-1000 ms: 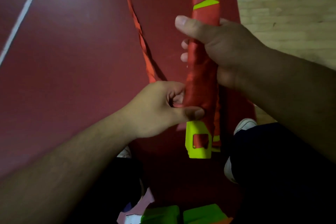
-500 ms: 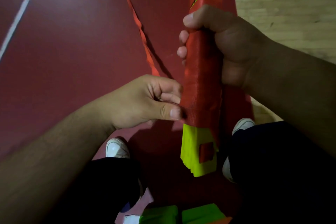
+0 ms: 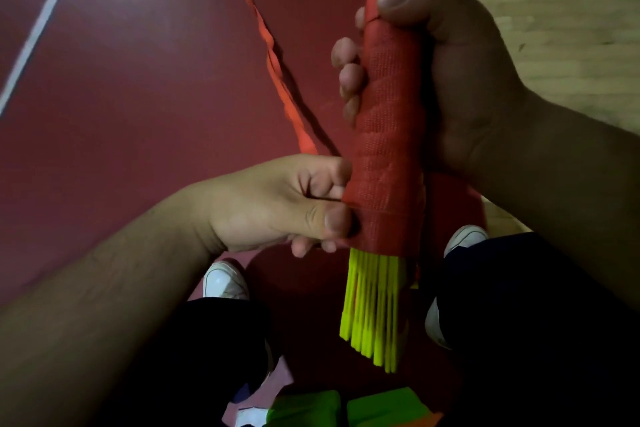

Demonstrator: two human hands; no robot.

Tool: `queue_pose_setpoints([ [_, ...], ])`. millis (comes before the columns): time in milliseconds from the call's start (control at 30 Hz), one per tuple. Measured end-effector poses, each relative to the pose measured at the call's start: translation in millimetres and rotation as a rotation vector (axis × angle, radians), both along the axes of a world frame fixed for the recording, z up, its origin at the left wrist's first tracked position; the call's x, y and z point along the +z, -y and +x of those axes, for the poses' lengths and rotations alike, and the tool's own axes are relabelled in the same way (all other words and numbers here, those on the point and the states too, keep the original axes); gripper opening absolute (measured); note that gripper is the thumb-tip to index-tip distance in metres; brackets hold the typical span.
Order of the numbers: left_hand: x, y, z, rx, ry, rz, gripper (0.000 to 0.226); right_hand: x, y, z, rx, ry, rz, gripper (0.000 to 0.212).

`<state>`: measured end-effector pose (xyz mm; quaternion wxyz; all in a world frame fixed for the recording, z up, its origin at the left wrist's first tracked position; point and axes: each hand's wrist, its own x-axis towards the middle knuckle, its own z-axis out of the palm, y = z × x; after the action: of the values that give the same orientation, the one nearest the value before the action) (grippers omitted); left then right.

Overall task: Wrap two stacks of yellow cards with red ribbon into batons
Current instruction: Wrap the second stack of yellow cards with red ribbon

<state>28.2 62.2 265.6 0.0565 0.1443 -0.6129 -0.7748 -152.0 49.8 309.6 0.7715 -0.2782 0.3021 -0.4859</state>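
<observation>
The right hand (image 3: pixel 457 80) fingers (image 3: pixel 350 77) curl round the upper part of the upright baton (image 3: pixel 388 114); the left hand (image 3: pixel 273 208) pinches the red ribbon (image 3: pixel 379 218) near its lower end. Ribbon wraps most of it; yellow cards (image 3: pixel 374 308) splay out below

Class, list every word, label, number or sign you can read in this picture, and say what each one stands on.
No text can be read anywhere.
The red ribbon and yellow cards are plain.
The white line on the floor is a stripe, not a sign.
The paper scrap at the bottom edge is too blurred to tell.
</observation>
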Motion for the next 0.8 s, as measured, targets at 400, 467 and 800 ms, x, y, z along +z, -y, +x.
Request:
queue_pose_setpoints([
  [400, -7.9, -6.4, -14.7, 0.554, 0.368, -0.398, 0.032, -20.6, 13.6, 8.3, -0.312, -0.513, 0.044, 0.028],
  [467, -8.3, -1.6, -9.4, 0.498, 0.268, -0.230, 0.029, -18.1, 14.3, 6.2, -0.284, -0.487, 0.042, 0.023],
  [800, -14.5, 15.2, 14.2, 0.383, 0.113, -0.133, 0.036, -6.0, 10.8, -0.5, -0.068, -0.113, 0.093, 0.019],
])
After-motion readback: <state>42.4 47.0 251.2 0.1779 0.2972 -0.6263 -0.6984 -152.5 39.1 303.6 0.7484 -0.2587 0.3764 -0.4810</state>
